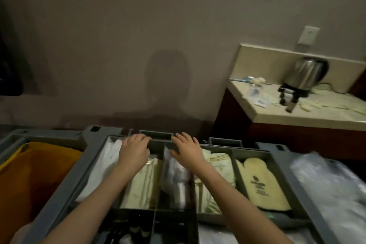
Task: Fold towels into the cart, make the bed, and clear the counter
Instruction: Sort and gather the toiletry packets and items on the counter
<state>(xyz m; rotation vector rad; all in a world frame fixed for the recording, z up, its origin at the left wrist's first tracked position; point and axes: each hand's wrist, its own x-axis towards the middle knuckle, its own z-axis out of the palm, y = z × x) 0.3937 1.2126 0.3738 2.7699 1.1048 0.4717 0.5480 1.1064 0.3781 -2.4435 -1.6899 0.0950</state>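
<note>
Both hands are out over the cart (pixel 277 176) now, reaching to the far rim of its grey top tray. The left hand (pixel 134 149) has its fingers bent down over the back edge of the tray, resting on it; the right hand (pixel 187 147) lies beside it with fingers spread fairly wide and flat on the same edge. Neither hand holds cloth. The light is dim, so whether the left fingers truly grip the rim or only lean on it is hard to say.

In the tray's compartments sit folded pale packets (pixel 142 186), wrapped white items (pixel 176 174) and cream slippers (pixel 261 180), with a yellow bag (pixel 37 174) hanging at the left end and clear plastic (pixel 332 188) at the right. No loose towel shows anywhere.

Off to the right, the counter (pixel 309 117) carries a steel kettle (pixel 309 73) and scattered sachets (pixel 261 101), well apart from the hands.

This looks like handling or steadying the cart rather than folding. The next move likely calls for a firm hold on that rim to shift the cart, or turning right toward the counter clutter.
</note>
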